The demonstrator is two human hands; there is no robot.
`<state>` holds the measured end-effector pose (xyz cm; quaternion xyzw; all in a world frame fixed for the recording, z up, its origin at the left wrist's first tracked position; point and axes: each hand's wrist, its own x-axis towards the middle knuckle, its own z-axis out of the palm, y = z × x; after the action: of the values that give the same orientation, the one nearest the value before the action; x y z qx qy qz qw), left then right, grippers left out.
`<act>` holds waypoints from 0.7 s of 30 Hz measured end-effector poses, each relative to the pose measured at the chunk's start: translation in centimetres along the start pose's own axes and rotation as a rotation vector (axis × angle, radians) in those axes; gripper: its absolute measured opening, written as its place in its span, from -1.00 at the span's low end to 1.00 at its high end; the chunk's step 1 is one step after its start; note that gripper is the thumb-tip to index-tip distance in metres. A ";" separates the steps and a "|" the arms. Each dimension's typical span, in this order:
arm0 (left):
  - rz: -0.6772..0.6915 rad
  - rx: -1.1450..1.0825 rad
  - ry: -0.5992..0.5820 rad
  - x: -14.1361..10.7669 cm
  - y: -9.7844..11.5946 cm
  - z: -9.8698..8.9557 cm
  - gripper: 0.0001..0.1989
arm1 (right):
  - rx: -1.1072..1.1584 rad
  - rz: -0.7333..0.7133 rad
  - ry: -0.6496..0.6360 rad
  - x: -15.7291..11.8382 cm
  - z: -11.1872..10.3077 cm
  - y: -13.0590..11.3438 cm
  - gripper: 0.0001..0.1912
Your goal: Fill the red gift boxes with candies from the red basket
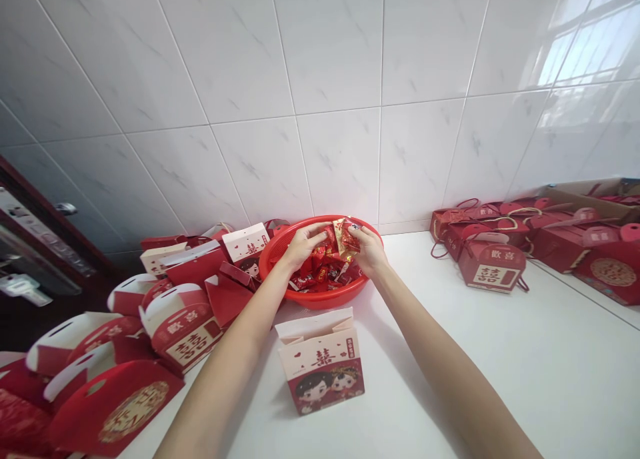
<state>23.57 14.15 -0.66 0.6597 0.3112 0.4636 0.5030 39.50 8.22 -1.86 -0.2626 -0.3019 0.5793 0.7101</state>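
Note:
Over a red plastic basket [320, 302] of wrapped candies [320, 272], both of my hands are close together. My right hand [369, 249] grips several candies in gold and red wrappers [347, 236]. The fingers and thumb of my left hand [301, 246] close on a red-wrapped candy [330, 236] beside them. In front of the basket, between my forearms, a cream and red paper gift box [325, 372] with two cartoon figures stands upright, its top open. The palms of both hands are largely hidden.
Several open red and white gift boxes [185, 326] crowd the left side. Closed red boxes with cord handles [493, 262] stand at the right, near a cardboard carton [575, 196]. A tiled wall [340, 159] rises behind the white tabletop [425, 379]. Keys [25, 289] hang from a door at far left.

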 end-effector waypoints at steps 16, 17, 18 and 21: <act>-0.098 -0.004 0.111 -1.7 0.5 -0.5 -0.62 | -0.031 -0.060 0.041 0.1 0.0 0.2 -0.78; -0.086 0.005 0.110 -2.0 0.5 -0.6 -0.61 | -0.035 -0.059 0.034 0.0 0.1 0.2 -0.78; -0.070 0.016 0.105 -2.4 0.5 -0.7 -0.59 | -0.042 -0.055 0.020 0.0 0.1 0.1 -0.77; -0.013 0.052 0.118 -3.2 0.5 -0.6 -0.55 | -0.076 -0.055 -0.053 -0.4 0.4 0.0 -0.77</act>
<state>21.74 11.38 -1.06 0.6423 0.3565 0.4901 0.4693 39.19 7.82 -1.62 -0.2654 -0.3498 0.5544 0.7070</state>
